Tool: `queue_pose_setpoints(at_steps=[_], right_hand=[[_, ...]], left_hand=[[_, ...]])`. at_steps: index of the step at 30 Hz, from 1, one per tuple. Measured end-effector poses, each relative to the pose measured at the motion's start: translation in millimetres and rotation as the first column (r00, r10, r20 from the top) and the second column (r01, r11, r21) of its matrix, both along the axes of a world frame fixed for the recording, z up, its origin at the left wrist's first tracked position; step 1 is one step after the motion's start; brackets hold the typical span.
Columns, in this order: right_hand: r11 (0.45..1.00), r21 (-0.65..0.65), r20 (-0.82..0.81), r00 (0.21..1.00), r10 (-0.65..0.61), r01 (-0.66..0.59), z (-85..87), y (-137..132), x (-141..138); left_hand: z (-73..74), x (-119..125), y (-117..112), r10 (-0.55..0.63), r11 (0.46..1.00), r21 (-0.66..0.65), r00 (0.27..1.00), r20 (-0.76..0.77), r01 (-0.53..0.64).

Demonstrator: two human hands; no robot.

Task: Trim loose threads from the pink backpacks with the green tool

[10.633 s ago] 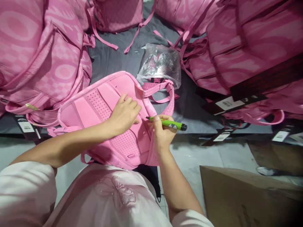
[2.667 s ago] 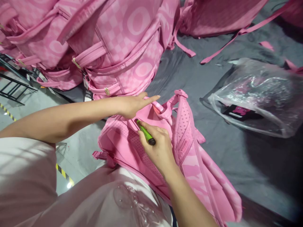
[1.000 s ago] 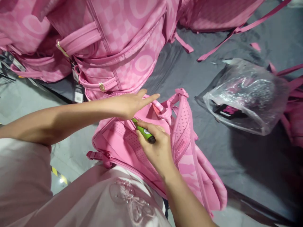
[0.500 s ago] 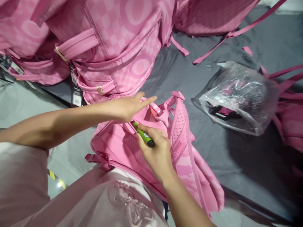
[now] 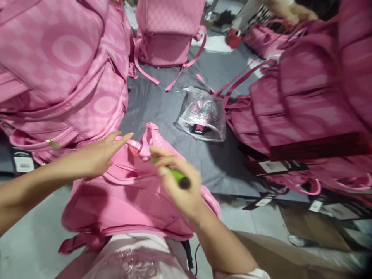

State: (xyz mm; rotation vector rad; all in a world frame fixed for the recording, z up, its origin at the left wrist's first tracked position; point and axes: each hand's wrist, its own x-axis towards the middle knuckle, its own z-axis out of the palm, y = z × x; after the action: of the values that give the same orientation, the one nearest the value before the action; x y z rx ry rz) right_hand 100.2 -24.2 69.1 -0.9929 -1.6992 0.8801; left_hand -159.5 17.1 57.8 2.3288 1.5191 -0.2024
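A pink backpack lies against my front, its perforated padded back panel and straps facing up. My left hand rests at its upper left edge near the top handle, fingers stretched out and holding nothing. In my right hand is a green pen-like tool with black ends, gripped above the right part of the backpack. Motion blurs this hand, and I cannot tell whether the tool's tip touches the fabric.
A dark grey cloth covers the table. On it lies a clear plastic bag with dark and pink items. Pink backpacks stand at left, at the back and at right. Another person's hand shows far back.
The view has swung right, bringing more backpacks into sight. My right hand has moved away from my left, carrying the green tool toward the strap side. The left hand stays near the top edge.
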Motion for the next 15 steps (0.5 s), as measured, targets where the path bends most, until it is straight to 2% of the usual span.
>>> queue_pose_setpoints(at_steps=[1, 2, 3, 4, 5, 7, 9, 11, 13, 15], right_hand=[[0.985, 0.068, 0.014, 0.987, -0.161, 0.159, -0.5, 11.6, 20.8], [0.933, 0.121, 0.07, 0.934, -0.349, 0.34, -5.0, 26.9, 42.4], [0.863, 0.146, 0.208, 0.838, -0.504, 0.483, -13.0, 45.6, 63.7], [0.795, 0.151, 0.426, 0.687, -0.589, 0.587, -23.8, 66.7, 83.2], [0.767, 0.129, 0.687, 0.501, -0.526, 0.628, -36.3, 89.0, 99.7], [0.75, 0.096, 0.812, 0.384, -0.44, 0.655, -61.6, 132.0, 121.5], [0.736, 0.094, 0.862, 0.314, -0.397, 0.671, -81.7, 166.0, 128.0], [0.718, 0.116, 0.898, 0.237, -0.371, 0.687, -93.9, 188.0, 124.4], [0.722, 0.124, 0.93, 0.173, -0.324, 0.681, -99.4, 198.4, 118.5], [0.758, 0.12, 0.96, 0.12, -0.253, 0.642, -100.8, 199.0, 116.5]], left_hand=[[-1.3, -0.2, 0.1, 0.012, 1.0, -0.005, 1.0, -0.008, -0.012], [-2.8, -0.2, -0.1, 0.025, 1.0, -0.011, 1.0, -0.016, -0.025], [-4.3, -0.3, -0.3, 0.036, 0.999, -0.017, 0.999, -0.021, -0.036], [-6.0, -0.3, -0.6, 0.043, 0.999, -0.022, 0.999, -0.023, -0.044], [-7.8, -0.5, -0.9, 0.047, 0.999, -0.025, 0.999, -0.022, -0.048], [-10.7, -0.8, -1.2, 0.048, 0.998, -0.026, 0.999, -0.02, -0.049], [-11.9, -0.8, -1.5, 0.048, 0.998, -0.025, 0.999, -0.025, -0.049], [-11.3, -0.1, -1.6, 0.048, 0.998, -0.027, 0.998, -0.034, -0.049], [-9.8, 1.3, -1.4, 0.046, 0.998, -0.032, 0.998, -0.04, -0.047], [-8.8, 2.3, -0.8, 0.047, 0.998, -0.036, 0.998, -0.043, -0.048]])
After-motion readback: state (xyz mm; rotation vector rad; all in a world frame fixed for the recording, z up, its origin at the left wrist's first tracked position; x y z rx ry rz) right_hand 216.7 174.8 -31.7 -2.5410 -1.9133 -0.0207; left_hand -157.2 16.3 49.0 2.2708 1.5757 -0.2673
